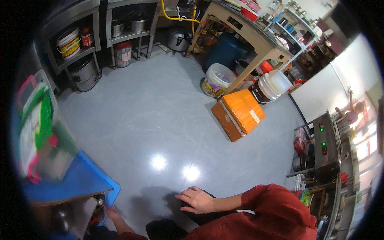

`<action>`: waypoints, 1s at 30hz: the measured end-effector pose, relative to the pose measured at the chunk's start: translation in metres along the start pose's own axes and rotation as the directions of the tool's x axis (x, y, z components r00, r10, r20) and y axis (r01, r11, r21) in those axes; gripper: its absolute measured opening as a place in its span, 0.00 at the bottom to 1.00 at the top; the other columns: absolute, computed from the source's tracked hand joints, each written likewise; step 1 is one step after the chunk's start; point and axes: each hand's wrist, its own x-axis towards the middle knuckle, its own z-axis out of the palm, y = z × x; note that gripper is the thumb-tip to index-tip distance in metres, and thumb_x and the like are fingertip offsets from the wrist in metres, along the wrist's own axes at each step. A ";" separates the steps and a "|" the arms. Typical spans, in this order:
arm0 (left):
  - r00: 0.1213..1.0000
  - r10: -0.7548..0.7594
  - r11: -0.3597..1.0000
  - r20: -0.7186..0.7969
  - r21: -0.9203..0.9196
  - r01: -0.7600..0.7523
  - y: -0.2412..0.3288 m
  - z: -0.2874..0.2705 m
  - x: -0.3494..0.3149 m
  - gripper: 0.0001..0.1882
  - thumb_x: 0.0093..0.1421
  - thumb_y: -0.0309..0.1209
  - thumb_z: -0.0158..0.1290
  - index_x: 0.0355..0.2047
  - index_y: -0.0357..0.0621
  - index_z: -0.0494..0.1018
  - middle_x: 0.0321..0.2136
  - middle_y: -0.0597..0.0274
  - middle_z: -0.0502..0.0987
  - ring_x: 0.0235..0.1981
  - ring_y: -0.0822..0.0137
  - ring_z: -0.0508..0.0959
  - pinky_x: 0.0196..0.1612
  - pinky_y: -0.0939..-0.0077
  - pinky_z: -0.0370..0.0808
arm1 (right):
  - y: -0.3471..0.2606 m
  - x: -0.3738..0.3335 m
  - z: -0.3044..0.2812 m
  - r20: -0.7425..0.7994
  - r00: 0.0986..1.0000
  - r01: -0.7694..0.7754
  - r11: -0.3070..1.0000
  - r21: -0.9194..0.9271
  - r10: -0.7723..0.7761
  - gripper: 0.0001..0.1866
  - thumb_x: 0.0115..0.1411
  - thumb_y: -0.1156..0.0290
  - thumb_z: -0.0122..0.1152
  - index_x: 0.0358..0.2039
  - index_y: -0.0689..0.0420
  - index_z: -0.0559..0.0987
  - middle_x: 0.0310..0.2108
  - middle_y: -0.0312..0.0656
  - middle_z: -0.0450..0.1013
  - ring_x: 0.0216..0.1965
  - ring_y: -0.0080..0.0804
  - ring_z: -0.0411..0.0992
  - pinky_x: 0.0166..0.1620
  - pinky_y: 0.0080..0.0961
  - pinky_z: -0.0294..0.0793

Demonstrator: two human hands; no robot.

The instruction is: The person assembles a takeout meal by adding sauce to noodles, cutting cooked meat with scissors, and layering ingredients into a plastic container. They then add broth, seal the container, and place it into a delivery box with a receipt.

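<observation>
At the far left a clear plastic bin point(38, 120) with green and pink packets stands blurred on a blue surface point(82, 180). Under that surface's near corner, the left hand point(111, 212) reaches down and forward, close to the blue edge and a dark round object point(100, 200) tucked beneath it; whether the fingers touch either one cannot be told, and the grip's state is not clear because the hand is small and partly hidden.

To the right, the right hand point(197, 199) lies flat with its fingers spread apart, holding nothing, resting on a dark trouser-clad knee point(192, 214), its red sleeve point(276, 212) trailing toward the lower right. The blue surface corner sits well to the left of this open grip, with bare grey floor point(152, 120) between them.

Farther back on the floor an orange box point(242, 112) lies beside a white lidded bucket point(218, 80) at the leg of a wooden table point(256, 36). At the right edge stands a steel appliance point(326, 148) with green lights.
</observation>
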 end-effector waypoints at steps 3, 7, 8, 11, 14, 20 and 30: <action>0.992 -0.103 0.929 0.075 0.365 0.069 0.013 -0.010 -0.057 0.25 0.66 0.37 0.43 0.62 0.47 0.59 0.55 0.56 0.66 0.50 0.57 0.69 0.47 0.63 0.72 | -0.007 0.000 -0.013 0.077 0.994 -0.077 0.996 0.053 0.073 0.26 0.63 0.55 0.55 0.56 0.59 0.69 0.43 0.47 0.70 0.47 0.45 0.70 0.51 0.39 0.68; 0.903 -0.355 0.284 0.241 0.948 -0.141 0.009 -0.017 -0.190 0.27 0.67 0.45 0.38 0.64 0.52 0.58 0.61 0.58 0.64 0.59 0.58 0.65 0.61 0.59 0.61 | -0.021 0.003 -0.027 0.240 0.942 -0.249 0.968 0.027 0.235 0.31 0.62 0.50 0.55 0.58 0.60 0.66 0.46 0.51 0.69 0.50 0.48 0.69 0.51 0.42 0.69; 0.888 -0.400 -0.032 0.227 0.965 -0.261 0.017 -0.022 -0.230 0.29 0.65 0.44 0.45 0.64 0.48 0.60 0.62 0.57 0.63 0.61 0.58 0.65 0.59 0.63 0.64 | -0.025 0.003 -0.030 0.340 0.889 -0.310 0.950 -0.046 0.307 0.34 0.61 0.48 0.55 0.58 0.60 0.64 0.47 0.52 0.68 0.51 0.49 0.69 0.51 0.43 0.69; 0.846 -0.510 0.146 0.156 0.985 -0.094 0.053 -0.040 -0.357 0.37 0.62 0.51 0.48 0.65 0.42 0.57 0.63 0.48 0.61 0.63 0.53 0.62 0.63 0.62 0.61 | -0.039 0.000 -0.046 0.540 0.657 -0.571 0.815 -0.101 0.527 0.45 0.58 0.39 0.53 0.63 0.61 0.56 0.54 0.55 0.65 0.54 0.52 0.67 0.54 0.45 0.68; 0.915 -0.360 0.314 0.183 0.947 -0.066 0.084 -0.068 -0.488 0.48 0.58 0.59 0.52 0.68 0.41 0.49 0.62 0.40 0.60 0.63 0.49 0.62 0.63 0.63 0.61 | -0.051 -0.017 -0.078 0.614 0.624 -0.461 0.862 -0.210 0.483 0.56 0.53 0.30 0.51 0.66 0.64 0.50 0.56 0.63 0.63 0.55 0.59 0.67 0.54 0.50 0.69; 0.970 -0.225 0.703 0.094 0.705 0.094 0.078 -0.086 -0.666 0.47 0.55 0.57 0.54 0.67 0.45 0.52 0.62 0.42 0.61 0.63 0.48 0.62 0.63 0.61 0.62 | -0.042 0.038 -0.154 0.914 0.397 0.280 0.959 -0.037 -0.081 0.35 0.60 0.41 0.48 0.56 0.59 0.67 0.43 0.57 0.76 0.47 0.55 0.74 0.50 0.44 0.73; 0.819 -0.097 0.995 -0.566 -0.029 0.098 -0.048 -0.068 -0.806 0.32 0.54 0.50 0.57 0.53 0.42 0.72 0.46 0.46 0.77 0.49 0.54 0.77 0.53 0.65 0.72 | -0.222 0.086 -0.138 0.766 0.312 0.827 0.558 0.072 -0.561 0.11 0.58 0.62 0.55 0.29 0.55 0.79 0.22 0.49 0.76 0.26 0.53 0.76 0.32 0.43 0.74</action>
